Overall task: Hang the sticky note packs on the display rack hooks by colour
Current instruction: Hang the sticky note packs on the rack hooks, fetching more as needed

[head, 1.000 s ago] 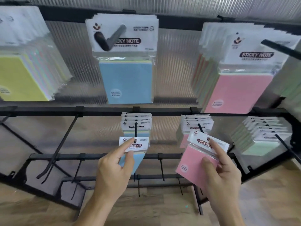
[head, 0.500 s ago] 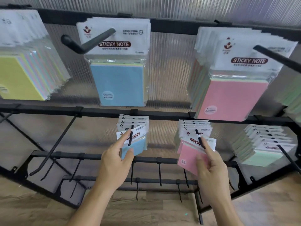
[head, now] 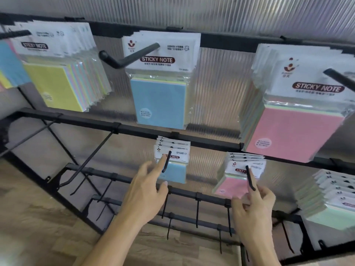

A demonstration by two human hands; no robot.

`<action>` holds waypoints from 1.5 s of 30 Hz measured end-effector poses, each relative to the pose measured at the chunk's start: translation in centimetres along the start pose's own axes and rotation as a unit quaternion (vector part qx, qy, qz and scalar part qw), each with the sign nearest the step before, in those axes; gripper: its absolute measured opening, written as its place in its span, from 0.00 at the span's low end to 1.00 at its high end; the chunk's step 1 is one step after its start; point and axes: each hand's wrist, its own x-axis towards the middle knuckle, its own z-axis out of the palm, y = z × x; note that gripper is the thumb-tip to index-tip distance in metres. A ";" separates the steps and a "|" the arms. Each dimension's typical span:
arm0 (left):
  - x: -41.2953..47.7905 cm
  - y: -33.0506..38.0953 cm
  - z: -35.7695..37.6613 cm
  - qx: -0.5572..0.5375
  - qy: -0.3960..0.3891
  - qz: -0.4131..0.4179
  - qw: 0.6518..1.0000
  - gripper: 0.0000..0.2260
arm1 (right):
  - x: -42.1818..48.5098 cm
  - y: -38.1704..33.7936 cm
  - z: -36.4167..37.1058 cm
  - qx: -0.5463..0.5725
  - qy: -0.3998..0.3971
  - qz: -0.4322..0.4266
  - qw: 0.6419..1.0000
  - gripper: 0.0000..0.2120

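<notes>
A small blue sticky note pack hangs at the front of a stack on a black hook of the middle rail. My left hand is open, its straight index finger touching the pack's white header. To the right, a small pink pack hangs in front of its stack on another hook. My right hand is just below it, with the index fingertip and thumb touching the pack's lower edge and not gripping it.
The black display rack carries large yellow, blue and pink packs on its top row. Small green packs hang at the right. Bare hooks line the lower rails; a long bare hook juts out left.
Both small packs went from my hands onto their hooks and slid back against the stacks. My right hand loosened its hold on the pink pack. The view tilted up and left.
</notes>
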 end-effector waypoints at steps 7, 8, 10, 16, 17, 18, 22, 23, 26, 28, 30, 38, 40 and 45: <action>-3.9 -1.3 -0.9 0.004 0.012 -0.047 0.999 0.27 | -3.6 -0.5 3.5 0.019 -0.022 -0.130 0.991 0.16; -4.7 -1.8 -1.3 0.002 0.018 -0.059 0.998 0.27 | -3.9 -0.8 4.2 0.008 -0.065 -0.145 0.987 0.17; -6.3 -2.9 -2.1 0.004 0.030 -0.086 0.996 0.27 | -4.1 -1.6 5.6 -0.009 -0.152 -0.162 0.975 0.19; -10.9 -7.8 -5.0 -0.008 0.065 -0.180 0.982 0.25 | -6.1 -4.7 10.9 -0.110 -0.328 -0.184 0.920 0.26; -11.6 -8.7 -5.6 -0.014 0.077 -0.191 0.978 0.25 | -6.7 -5.3 12.0 -0.124 -0.349 -0.190 0.909 0.26; -12.3 -9.7 -6.2 -0.018 0.089 -0.201 0.975 0.25 | -7.4 -5.9 13.1 -0.132 -0.366 -0.200 0.899 0.26; -14.8 -14.2 -8.9 -0.028 0.128 -0.236 0.963 0.25 | -10.6 -9.0 17.8 -0.139 -0.407 -0.250 0.867 0.24; -15.4 -15.5 -9.7 -0.032 0.133 -0.250 0.959 0.25 | -11.5 -9.9 19.2 -0.143 -0.418 -0.262 0.858 0.23; -17.2 -19.4 -12.4 -0.043 0.148 -0.284 0.947 0.25 | -14.5 -12.5 23.7 -0.155 -0.450 -0.286 0.831 0.23; -18.3 -22.1 -14.6 -0.050 0.155 -0.301 0.939 0.25 | -16.8 -14.6 27.0 -0.160 -0.472 -0.298 0.814 0.24; -19.6 -24.9 -16.9 -0.047 0.152 -0.327 0.931 0.24 | -19.4 -16.7 30.3 -0.163 -0.483 -0.318 0.799 0.24; -22.3 -35.9 -24.3 0.075 0.132 -0.370 0.917 0.26 | -25.8 -23.9 40.2 -0.162 -0.494 -0.346 0.781 0.25; -21.8 -38.0 -25.6 0.096 0.124 -0.393 0.906 0.25 | -26.4 -25.2 42.8 -0.175 -0.499 -0.348 0.774 0.25; -19.7 -43.4 -29.3 0.133 0.113 -0.428 0.887 0.27 | -27.2 -27.8 50.8 -0.207 -0.495 -0.341 0.772 0.26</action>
